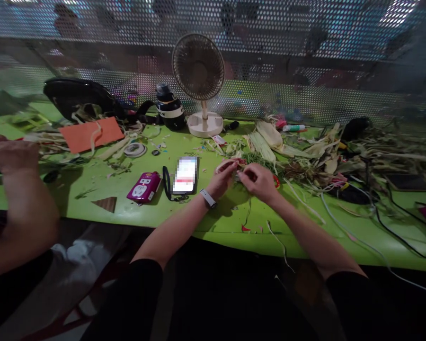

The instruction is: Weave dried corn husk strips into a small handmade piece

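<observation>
My left hand (223,179) and my right hand (258,182) meet over the green table (102,203), just right of the middle. Both have their fingers curled round a small bundle of pale corn husk strips (234,164) with a bit of red on it. A watch sits on my left wrist. Thin husk strips hang from the bundle toward the table edge. A phone (185,175) lies flat just left of my left hand.
A pink power bank (144,187) lies beside the phone. A small desk fan (200,85) and a dark bottle (169,108) stand at the back. Husks and cables (341,156) pile up on the right. Another person's arm (17,189) works at the far left near an orange sheet (91,133).
</observation>
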`<action>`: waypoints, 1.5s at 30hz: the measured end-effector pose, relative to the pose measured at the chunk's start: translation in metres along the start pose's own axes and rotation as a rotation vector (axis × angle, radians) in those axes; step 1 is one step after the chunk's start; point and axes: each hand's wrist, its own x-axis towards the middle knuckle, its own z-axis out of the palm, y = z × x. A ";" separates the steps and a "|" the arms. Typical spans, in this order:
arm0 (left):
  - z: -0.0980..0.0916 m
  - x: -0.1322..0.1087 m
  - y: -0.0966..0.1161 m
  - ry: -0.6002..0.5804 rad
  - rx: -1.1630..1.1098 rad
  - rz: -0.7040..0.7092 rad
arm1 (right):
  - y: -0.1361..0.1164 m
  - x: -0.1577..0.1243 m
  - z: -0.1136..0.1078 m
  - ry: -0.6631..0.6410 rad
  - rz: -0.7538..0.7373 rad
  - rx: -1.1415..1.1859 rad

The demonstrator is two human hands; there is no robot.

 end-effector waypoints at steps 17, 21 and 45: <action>-0.007 0.005 -0.008 0.115 0.097 0.117 | 0.010 0.012 0.006 -0.108 0.520 0.957; -0.006 0.003 -0.008 0.044 0.173 0.151 | 0.012 0.011 0.007 -0.178 0.520 0.951; 0.000 -0.001 -0.005 0.024 0.133 -0.089 | 0.021 0.014 0.007 0.108 0.597 0.814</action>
